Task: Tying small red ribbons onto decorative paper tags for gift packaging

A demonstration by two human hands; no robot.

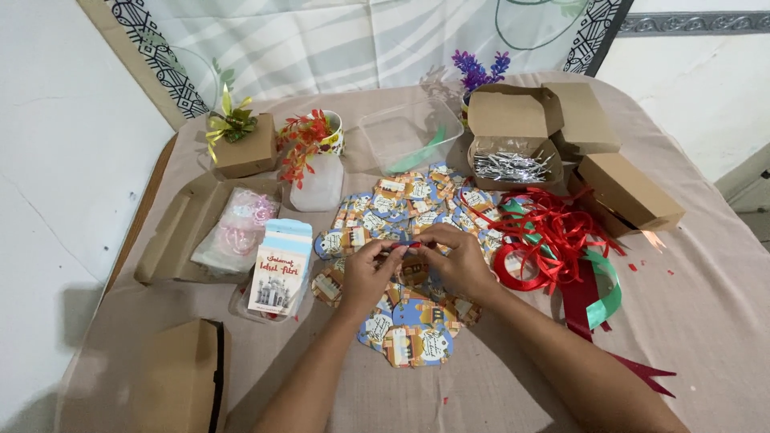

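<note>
Open box (513,132) of silver strips (512,165)

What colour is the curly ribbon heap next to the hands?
Mostly red: the tangled shiny ribbon heap has some green strips mixed in, seen best in the head view.

Two bare forearms, no sleeves; hands ungloved, fingers (377,250) ringless

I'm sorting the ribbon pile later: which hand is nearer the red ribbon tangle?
Right. The right hand sits just beside the red ribbon tangle; the left hand is farther off, beyond it.
</note>
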